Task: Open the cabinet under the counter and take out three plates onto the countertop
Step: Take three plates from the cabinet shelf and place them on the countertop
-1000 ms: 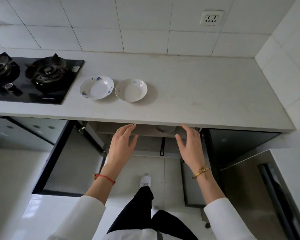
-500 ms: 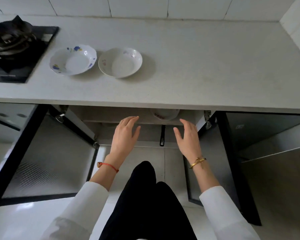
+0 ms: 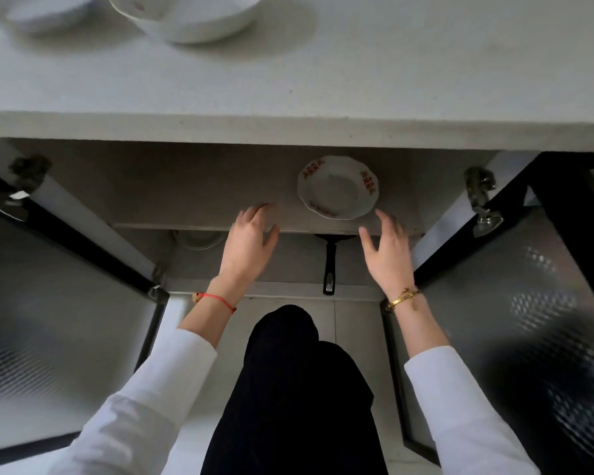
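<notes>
The cabinet under the counter stands open, both glass doors swung out. A white plate with red rim marks lies on the upper shelf, towards its right. My left hand reaches to the shelf's front edge, left of the plate, fingers apart and holding nothing. My right hand is just below and right of the plate, open too, not touching it. Two white plates rest on the countertop at the top left, cut off by the frame.
The left door and the right door flank my arms. A black pan handle sticks out from the lower shelf between my hands. Something round and glassy sits at the lower left. My dark-trousered legs fill the bottom centre.
I have bent lower and closer, so the shelf plate shows in full and the stove has left the frame. Both hands have moved forward to the upper shelf's edge.
</notes>
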Demonstrator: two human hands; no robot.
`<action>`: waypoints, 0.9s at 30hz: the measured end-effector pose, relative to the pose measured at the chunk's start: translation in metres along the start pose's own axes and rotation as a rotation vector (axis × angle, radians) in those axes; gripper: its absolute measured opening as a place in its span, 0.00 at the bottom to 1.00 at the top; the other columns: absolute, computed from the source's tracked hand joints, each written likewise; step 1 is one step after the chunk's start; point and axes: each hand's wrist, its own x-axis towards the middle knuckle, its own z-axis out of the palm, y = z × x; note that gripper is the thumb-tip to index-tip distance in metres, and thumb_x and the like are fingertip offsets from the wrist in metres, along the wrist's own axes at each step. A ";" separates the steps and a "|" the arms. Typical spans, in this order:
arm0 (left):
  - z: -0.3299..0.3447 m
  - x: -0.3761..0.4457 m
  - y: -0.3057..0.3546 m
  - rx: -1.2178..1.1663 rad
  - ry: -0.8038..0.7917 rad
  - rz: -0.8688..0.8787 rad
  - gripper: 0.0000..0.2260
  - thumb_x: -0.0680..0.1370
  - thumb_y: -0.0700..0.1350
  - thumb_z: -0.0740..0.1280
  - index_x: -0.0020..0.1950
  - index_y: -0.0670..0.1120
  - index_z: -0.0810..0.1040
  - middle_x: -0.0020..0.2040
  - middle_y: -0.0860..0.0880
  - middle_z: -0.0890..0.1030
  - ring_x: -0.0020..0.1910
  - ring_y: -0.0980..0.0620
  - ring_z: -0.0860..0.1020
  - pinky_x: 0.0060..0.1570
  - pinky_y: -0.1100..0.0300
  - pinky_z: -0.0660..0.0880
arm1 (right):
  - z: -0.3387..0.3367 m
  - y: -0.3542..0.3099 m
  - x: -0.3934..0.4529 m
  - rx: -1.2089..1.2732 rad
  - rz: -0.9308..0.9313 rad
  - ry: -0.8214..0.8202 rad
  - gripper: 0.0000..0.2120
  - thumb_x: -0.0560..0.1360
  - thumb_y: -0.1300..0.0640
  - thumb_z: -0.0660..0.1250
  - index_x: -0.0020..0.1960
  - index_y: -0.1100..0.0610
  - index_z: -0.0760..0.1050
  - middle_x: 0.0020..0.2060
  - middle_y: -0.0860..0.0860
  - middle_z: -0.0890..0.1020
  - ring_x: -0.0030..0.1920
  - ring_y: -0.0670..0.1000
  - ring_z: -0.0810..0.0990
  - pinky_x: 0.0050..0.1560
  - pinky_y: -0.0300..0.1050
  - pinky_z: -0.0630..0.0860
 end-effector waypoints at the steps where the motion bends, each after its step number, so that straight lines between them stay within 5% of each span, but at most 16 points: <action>1: 0.010 0.004 -0.007 -0.003 0.010 0.009 0.17 0.78 0.42 0.65 0.67 0.42 0.74 0.63 0.43 0.78 0.59 0.42 0.76 0.59 0.48 0.75 | 0.009 0.008 0.004 0.002 -0.010 0.010 0.24 0.79 0.50 0.61 0.71 0.60 0.66 0.67 0.58 0.72 0.68 0.57 0.69 0.66 0.50 0.67; 14: 0.082 0.047 -0.046 -0.067 0.080 0.080 0.18 0.79 0.44 0.63 0.69 0.44 0.73 0.67 0.44 0.74 0.61 0.42 0.75 0.58 0.51 0.75 | 0.061 0.067 0.050 0.078 -0.061 0.148 0.24 0.80 0.49 0.60 0.72 0.58 0.63 0.69 0.59 0.70 0.70 0.58 0.66 0.67 0.51 0.66; 27: 0.105 0.120 -0.038 0.015 -0.061 0.010 0.12 0.79 0.45 0.61 0.60 0.42 0.77 0.60 0.40 0.79 0.57 0.38 0.78 0.53 0.48 0.76 | 0.066 0.073 0.120 -0.013 0.071 0.035 0.25 0.80 0.50 0.59 0.71 0.63 0.63 0.68 0.63 0.69 0.69 0.63 0.66 0.68 0.55 0.65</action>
